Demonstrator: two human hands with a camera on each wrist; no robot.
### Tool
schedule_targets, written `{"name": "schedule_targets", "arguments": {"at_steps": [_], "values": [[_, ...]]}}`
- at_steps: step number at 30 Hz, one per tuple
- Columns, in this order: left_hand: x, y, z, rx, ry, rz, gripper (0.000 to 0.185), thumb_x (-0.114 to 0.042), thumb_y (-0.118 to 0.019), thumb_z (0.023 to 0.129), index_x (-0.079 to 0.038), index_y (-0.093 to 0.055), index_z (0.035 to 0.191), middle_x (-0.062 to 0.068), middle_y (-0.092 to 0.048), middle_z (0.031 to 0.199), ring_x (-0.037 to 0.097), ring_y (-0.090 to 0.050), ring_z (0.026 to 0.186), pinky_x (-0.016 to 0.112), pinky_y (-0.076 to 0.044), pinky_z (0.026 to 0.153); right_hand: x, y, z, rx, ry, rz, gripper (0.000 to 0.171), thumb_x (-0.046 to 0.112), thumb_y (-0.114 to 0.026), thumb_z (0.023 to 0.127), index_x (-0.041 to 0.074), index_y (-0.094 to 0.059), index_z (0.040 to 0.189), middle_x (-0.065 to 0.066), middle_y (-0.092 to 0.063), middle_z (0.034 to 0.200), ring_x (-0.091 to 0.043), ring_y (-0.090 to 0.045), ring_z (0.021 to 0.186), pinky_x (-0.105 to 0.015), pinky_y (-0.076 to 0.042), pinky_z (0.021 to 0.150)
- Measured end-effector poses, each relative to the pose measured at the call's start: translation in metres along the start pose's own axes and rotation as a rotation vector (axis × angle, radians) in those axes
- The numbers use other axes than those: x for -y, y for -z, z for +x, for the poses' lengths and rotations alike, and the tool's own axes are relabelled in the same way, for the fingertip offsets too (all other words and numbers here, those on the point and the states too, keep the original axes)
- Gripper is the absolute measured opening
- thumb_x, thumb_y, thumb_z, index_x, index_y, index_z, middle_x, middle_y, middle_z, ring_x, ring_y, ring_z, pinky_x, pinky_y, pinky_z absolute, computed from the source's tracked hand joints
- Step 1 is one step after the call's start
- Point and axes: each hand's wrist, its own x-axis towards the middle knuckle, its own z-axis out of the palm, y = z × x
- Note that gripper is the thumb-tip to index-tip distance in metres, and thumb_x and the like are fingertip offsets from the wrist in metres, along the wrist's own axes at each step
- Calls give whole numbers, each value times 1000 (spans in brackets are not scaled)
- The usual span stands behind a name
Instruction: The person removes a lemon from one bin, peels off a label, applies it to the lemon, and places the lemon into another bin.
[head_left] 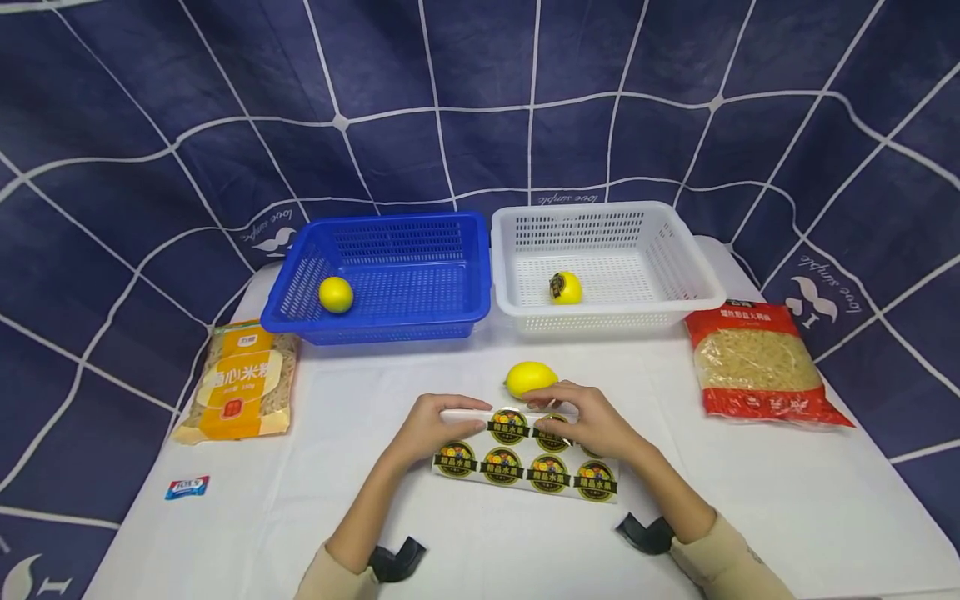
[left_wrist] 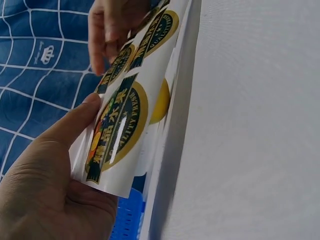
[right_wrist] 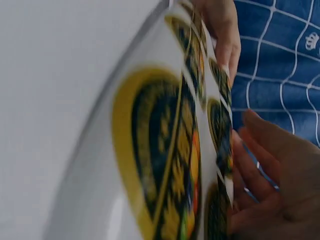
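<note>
Sticker sheet [head_left: 525, 463] lies on the white table [head_left: 750, 517] before the person, far edge lifted. It looks thin, floppy and glossy, best held by its edges. Left hand [head_left: 431, 427] pinches the left edge; right hand [head_left: 592, 421] pinches the top. A lemon [head_left: 531, 378] sits just behind; blue basket [head_left: 390, 325] and white basket [head_left: 600, 321] stand beyond.

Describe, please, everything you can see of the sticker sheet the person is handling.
The sticker sheet is a glossy white backing with two rows of round stickers, dark with yellow rims and a fruit picture. It lies on the white table, just before a loose lemon, its far edge lifted. The left hand grips its left end; the right hand pinches at the upper row.
</note>
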Motion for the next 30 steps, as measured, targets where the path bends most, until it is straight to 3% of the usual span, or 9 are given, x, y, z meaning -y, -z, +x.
{"name": "schedule_targets", "arguments": {"at_steps": [4,8,12,18,26,30], "values": [[-2,-1,-1,-16,-22,-10,26,-32,-74,78,-23,-72,102,-9,-68,100,10,-61,99,35,-48,90,7,-12,6,-120,29,31,29,18,-70,83,13,-66,112,12,-62,86,-8,-55,77,-27,-50,67],[-4,-3,-2,1,-35,-28,26,-32,-73,79,-23,-72,103,-9,-68,100,10,-61,99,35,-48,89,8,-21,9,-165,46,-3,28,20,-72,81,14,-69,108,13,-55,74,-6,-48,65,-21,-43,55],[-4,-4,-1,7,-81,-1,25,-29,-73,80,-21,-72,103,-8,-68,100,11,-62,98,34,-49,87,7,-25,10,-181,53,-39,26,21,-73,80,14,-70,105,12,-50,68,-5,-41,59,-19,-38,48],[-5,-5,0,6,-116,14,24,-29,-73,80,-20,-72,103,-9,-68,99,10,-62,96,32,-50,86,6,-26,10,-195,13,-31,17,17,-73,80,17,-71,97,10,-47,61,-5,-39,55,-19,-36,48],[-5,-6,0,9,-139,29,23,-28,-72,81,-19,-72,102,-10,-68,98,9,-62,95,30,-50,85,30,-20,12,-165,-37,88,11,4,-72,79,7,-70,89,-2,-43,53,-5,-32,49,-20,-31,44],[-5,-7,0,5,-155,46,23,-25,-72,81,-17,-72,102,-8,-69,98,9,-63,94,30,-50,85,36,-18,12,-136,-63,149,9,3,-71,79,7,-69,87,-2,-43,53,-2,-29,47,-19,-28,42]]}}
